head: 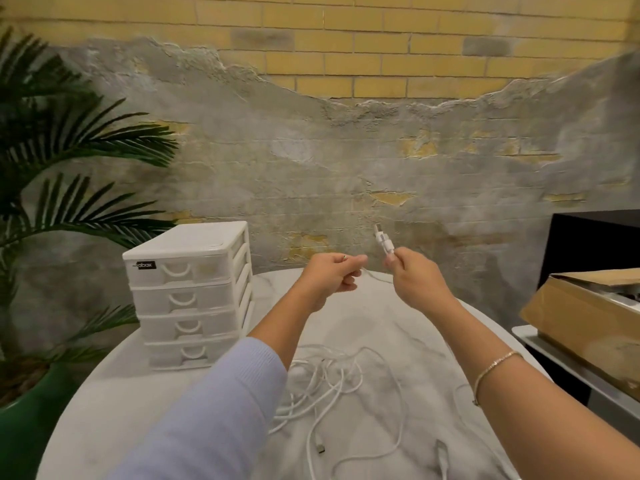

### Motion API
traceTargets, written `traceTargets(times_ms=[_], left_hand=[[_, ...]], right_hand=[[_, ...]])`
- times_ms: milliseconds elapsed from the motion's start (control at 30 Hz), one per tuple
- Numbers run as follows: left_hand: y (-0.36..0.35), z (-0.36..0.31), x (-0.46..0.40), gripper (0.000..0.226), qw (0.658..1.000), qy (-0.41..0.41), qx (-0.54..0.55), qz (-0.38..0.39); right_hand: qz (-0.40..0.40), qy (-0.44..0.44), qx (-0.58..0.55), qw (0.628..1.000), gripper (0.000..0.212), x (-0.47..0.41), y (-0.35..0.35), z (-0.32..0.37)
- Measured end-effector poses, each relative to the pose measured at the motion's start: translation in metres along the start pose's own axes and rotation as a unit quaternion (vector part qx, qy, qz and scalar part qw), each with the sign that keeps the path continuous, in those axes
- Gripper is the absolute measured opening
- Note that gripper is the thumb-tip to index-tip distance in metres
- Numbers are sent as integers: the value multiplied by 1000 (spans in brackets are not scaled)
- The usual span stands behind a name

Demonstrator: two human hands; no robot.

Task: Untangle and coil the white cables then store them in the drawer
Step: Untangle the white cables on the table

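Head view takes in a brick and plaster wall (pixel 346 150) across the upper half of the frame, and below it a round marbled table (pixel 114 393) filling the lower middle. A palm plant (pixel 52 150) in a green pot fills the left edge, while a cardboard box (pixel 585 323) rests on a shelf at the right edge, in front of a black cabinet (pixel 595 244). At the table's left stands a white drawer unit (pixel 188 292) with four drawers, all closed, so storage looks to be a later step. In the lower centre, between the two forearms, the tangled white cables (pixel 332 386) lie in loose overlapping loops on the tabletop, one plug end (pixel 320 447) lying free near the bottom. Both arms reach up above this heap, probably to draw one strand clear so that its path through the knot can be followed. The left hand (pixel 329 277), just left of centre, has its fingers curled and pinches a thin run of cable between thumb and forefinger. The right hand (pixel 415 282), close beside it, grips the cable's end with fingers closed round it, the white connector (pixel 384 242) sticking up past the fingertips. A short slack stretch of cable sags between the hands, which suggests untangling has only begun.
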State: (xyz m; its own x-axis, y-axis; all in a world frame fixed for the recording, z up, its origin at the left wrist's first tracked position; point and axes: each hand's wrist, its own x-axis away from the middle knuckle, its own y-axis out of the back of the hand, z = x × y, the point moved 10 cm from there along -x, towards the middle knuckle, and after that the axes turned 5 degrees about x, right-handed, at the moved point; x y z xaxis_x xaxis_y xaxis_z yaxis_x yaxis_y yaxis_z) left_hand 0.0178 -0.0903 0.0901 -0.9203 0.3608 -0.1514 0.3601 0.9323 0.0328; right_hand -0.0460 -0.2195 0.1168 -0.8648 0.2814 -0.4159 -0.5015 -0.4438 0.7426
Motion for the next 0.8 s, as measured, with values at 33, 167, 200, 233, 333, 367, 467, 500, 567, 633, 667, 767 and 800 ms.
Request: traceTargets(times_ms=[33,167,200,233,333,367,467,500,567,633,667,767,800], left_hand=[[-4,-2,5,14,1000,6,14,13],[-7,-9,22,16,997,4,72,33],[-4,-10,25,17,997,-2,77,28],[0,-10,27,17,996,-5,83,21],[14,-5,35,16,993,1,119,-5],[19,-4,38,16,990,2,141,-16],[34,-3,46,16,982,-4,183,-46],[38,-2,48,16,981,-6,187,-55],[45,-1,53,16,977,-14,202,-74],[46,1,59,12,972,-5,220,-79],[45,3,63,12,967,5,243,-75],[40,1,69,34,939,18,339,-59],[40,-1,69,32,931,11,360,-62]], right_hand=[[-17,12,5,1000,31,0,5,7],[26,40,0,999,26,10,-6,31],[45,39,-7,998,26,13,-11,34],[60,39,-12,997,26,17,-15,38],[93,57,8,994,31,27,-23,51],[107,71,13,992,33,31,-26,58],[139,106,20,984,36,41,-31,75],[145,109,18,983,35,44,-32,78],[154,111,18,982,34,48,-35,83],[163,115,20,980,33,53,-37,88],[169,116,16,979,32,55,-38,90],[199,135,32,970,31,66,-48,98],[211,136,48,967,31,71,-52,100]])
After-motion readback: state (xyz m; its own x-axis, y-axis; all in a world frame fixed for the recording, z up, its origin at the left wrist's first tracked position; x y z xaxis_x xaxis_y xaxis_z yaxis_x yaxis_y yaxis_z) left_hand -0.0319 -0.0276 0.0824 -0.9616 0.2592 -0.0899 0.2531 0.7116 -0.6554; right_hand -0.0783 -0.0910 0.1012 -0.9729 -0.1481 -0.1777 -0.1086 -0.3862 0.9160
